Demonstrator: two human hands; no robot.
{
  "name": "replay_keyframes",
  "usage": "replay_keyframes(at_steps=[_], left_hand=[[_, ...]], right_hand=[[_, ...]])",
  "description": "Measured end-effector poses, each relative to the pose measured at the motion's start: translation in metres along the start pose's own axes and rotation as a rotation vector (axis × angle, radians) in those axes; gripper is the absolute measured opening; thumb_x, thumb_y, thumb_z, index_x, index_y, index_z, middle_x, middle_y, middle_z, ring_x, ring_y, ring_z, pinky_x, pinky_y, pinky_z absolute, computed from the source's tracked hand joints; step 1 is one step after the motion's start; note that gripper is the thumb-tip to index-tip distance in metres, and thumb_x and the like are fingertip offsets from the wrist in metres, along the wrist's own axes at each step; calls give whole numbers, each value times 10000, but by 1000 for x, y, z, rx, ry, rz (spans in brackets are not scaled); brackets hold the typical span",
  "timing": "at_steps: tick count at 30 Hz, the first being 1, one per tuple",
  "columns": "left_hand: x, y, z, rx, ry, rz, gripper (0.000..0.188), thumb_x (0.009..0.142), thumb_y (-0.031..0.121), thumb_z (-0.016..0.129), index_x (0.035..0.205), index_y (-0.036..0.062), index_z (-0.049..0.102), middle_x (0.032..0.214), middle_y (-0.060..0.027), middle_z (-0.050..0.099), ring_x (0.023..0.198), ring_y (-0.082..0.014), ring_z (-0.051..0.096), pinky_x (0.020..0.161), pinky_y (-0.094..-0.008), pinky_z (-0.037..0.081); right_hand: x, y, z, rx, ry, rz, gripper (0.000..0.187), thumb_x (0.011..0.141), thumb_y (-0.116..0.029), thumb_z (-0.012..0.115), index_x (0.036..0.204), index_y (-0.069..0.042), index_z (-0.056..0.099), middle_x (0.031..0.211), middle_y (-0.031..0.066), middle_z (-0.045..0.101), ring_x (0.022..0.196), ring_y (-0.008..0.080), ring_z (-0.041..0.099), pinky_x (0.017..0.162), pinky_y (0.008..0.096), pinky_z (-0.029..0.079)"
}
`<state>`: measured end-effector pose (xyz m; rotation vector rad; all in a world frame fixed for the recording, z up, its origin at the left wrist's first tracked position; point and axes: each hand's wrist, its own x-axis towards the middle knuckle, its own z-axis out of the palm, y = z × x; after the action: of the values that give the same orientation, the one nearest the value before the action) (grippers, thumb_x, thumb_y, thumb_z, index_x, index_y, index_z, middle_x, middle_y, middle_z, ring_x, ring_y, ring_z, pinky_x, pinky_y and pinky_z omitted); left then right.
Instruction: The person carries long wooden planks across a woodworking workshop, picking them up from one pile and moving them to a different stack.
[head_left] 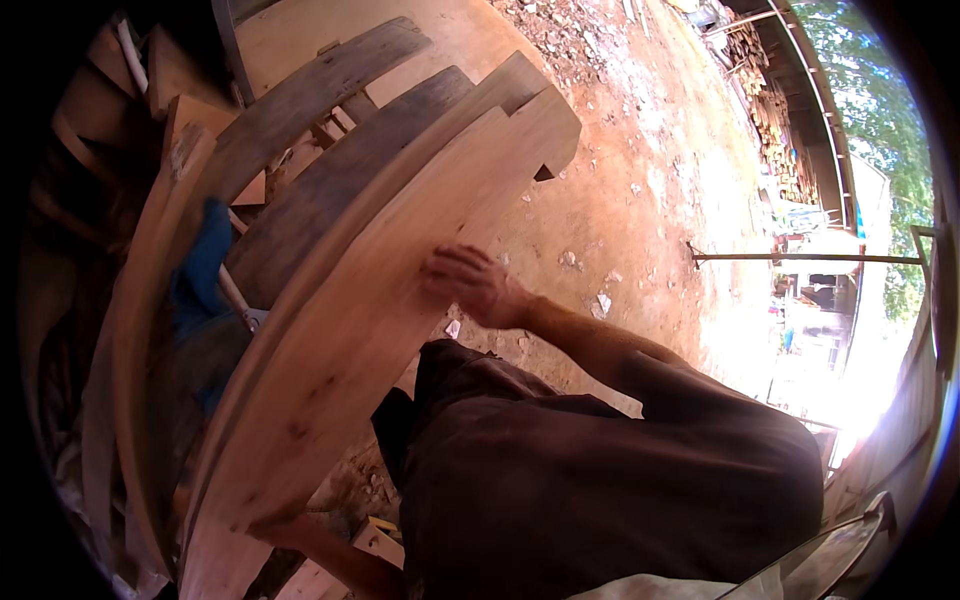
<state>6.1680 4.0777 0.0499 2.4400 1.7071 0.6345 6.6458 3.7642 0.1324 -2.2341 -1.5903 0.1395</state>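
A wide, pale wooden board (350,290), slightly curved, runs from the lower left to the upper middle. Small dark knots mark its lower face, and a notch cuts its far end. On its surface near the edge lies my right hand (472,284), fingers stretched out and a little blurred. Lower down, my left hand (285,530) touches the same board at its near edge; it is dim, and its fingers cannot be made out well. Directly behind it stands a second board (350,215) of similar shape.
Curved grey timbers (320,100) and rough boards (150,290) crowd the left side. A blue cloth (205,265) hangs among them, beside a tool with a pale handle (235,293). Chips litter the dirt ground (620,200). Stacked wood (780,140) lines the far side.
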Motion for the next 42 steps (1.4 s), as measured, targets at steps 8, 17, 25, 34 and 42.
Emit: replay_keyframes(at_steps=[8, 17, 25, 34, 42], left_hand=[[-11, -17, 14, 43, 25, -85, 709, 910, 447, 595, 1418, -12, 412, 1411, -216, 467, 1256, -370, 497, 1018, -468, 447], [15, 36, -8, -1325, 273, -1080, 630, 1034, 500, 357, 1510, 86, 354, 1535, -100, 384, 1365, -302, 411, 1132, -454, 362], [-4, 8, 12, -1401, 385, -1061, 744, 1016, 526, 454, 1539, 27, 280, 1579, -130, 325, 1408, -296, 377, 1162, -436, 320], [17, 31, 9, -1169, 581, -1325, 653, 955, 529, 599, 1204, -72, 653, 1132, -134, 686, 975, -212, 632, 864, -364, 512], [6, 17, 14, -1004, 696, -1275, 613, 930, 398, 681, 1239, -122, 583, 1192, -200, 661, 1061, -266, 632, 904, -376, 500]], right_hand=[[-86, 217, 0, 345, 291, 469, 424, 962, -18, 505, 1385, -14, 483, 1399, 154, 524, 1303, 308, 482, 1132, 410, 349], [-30, 135, -30, -281, 183, 363, 726, 767, 25, 632, 1453, -43, 402, 1477, 192, 422, 1369, 389, 390, 1139, 470, 346], [-12, 74, -9, -369, 51, 267, 831, 771, -42, 704, 1480, 48, 281, 1512, 295, 306, 1391, 485, 298, 1148, 553, 280], [10, -24, 12, -197, -53, 10, 859, 812, -32, 654, 1541, 6, 203, 1574, 292, 208, 1445, 501, 204, 1174, 582, 208], [39, -94, 38, -130, -199, -231, 888, 809, -75, 634, 1555, -3, 158, 1593, 295, 148, 1466, 501, 146, 1183, 604, 160]])
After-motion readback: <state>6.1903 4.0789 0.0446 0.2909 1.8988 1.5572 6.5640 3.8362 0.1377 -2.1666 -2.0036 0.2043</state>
